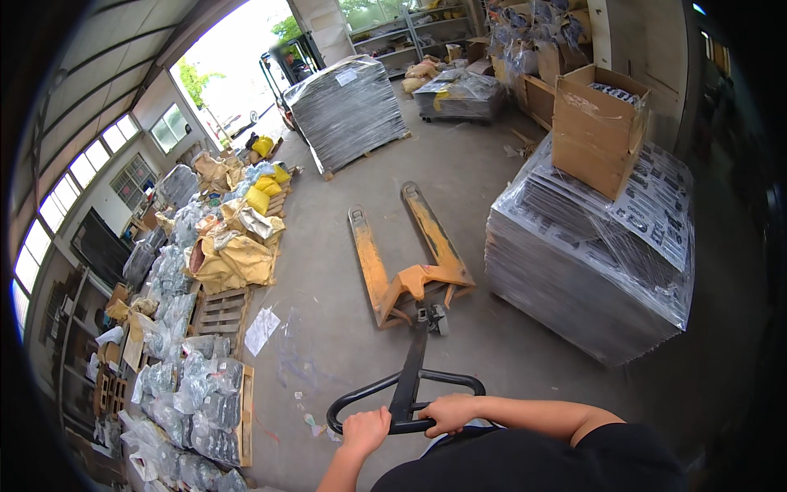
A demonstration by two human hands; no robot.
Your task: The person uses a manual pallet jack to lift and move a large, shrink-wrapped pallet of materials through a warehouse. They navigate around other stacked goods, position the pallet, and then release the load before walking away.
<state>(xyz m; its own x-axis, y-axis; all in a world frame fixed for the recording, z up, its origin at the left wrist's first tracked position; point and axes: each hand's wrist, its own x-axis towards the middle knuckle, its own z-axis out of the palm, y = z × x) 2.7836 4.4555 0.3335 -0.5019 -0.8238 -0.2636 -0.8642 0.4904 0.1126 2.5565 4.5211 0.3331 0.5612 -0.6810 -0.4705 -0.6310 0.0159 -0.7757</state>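
Note:
An orange pallet jack point(418, 280) stands on the grey floor before me, its two bare forks pointing away. From its front a black bar rises toward me and ends in a looped handle point(363, 389). My left hand point(366, 430) is closed round the near bar of this loop, left of the middle. Just right of the middle, my right hand point(448, 412) grips the same handle with bent fingers. Both forearms come in from the lower edge.
A wrapped grey stack point(574, 287) bearing a cardboard box point(594, 131) stands close on the right. Ahead is another wrapped stack point(348, 107) on a pallet, with a forklift point(288, 70) behind it. Bagged goods point(205, 394) and yellow sacks point(234, 258) line the left.

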